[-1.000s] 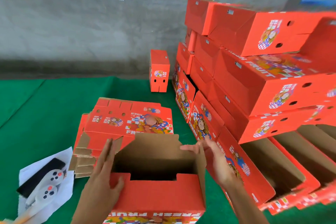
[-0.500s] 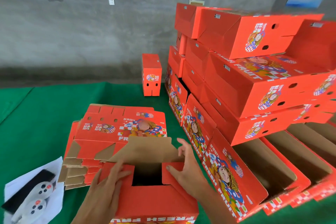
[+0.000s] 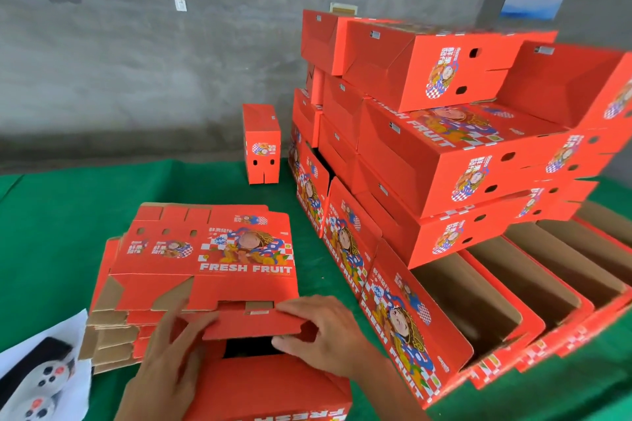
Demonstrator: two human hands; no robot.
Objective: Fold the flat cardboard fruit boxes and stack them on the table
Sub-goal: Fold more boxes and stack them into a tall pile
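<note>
Box in work [image 3: 270,383]: red cardboard fruit box at the near edge of the green table [image 3: 51,232], directly under both hands, partly cut off by the bottom of the frame. Top end facing up. One red flap [image 3: 254,325] is folded inward across the opening; a dark gap remains beneath it, so the closure is not yet seated.

Left hand [image 3: 167,366]: fingers extended and flat, pressing on the left part of the flap and box top. Motion-blurred, so exact fingertip contact cannot be told.
Right hand [image 3: 328,335]: thumb under the flap's right edge, fingers curled over the top, pinching the flap.

Step in hand (judgement): closing the interlocking flaps on one end of the box. Fold stage, late.

Next move calls for (judgement): pressing the flap down until its tab locks under the neighbouring panel, with the walls kept square by the left hand; then turning the box and carrying it to the stack.

Surroundings: pile of flat blanks [image 3: 205,267] just behind the box, several left. Stack of folded boxes [image 3: 444,154] to the right, several tiers, bottom row lying open-side-out. One small box [image 3: 261,143] stands alone near the wall. White sheet with controllers [image 3: 41,383] at near left.
</note>
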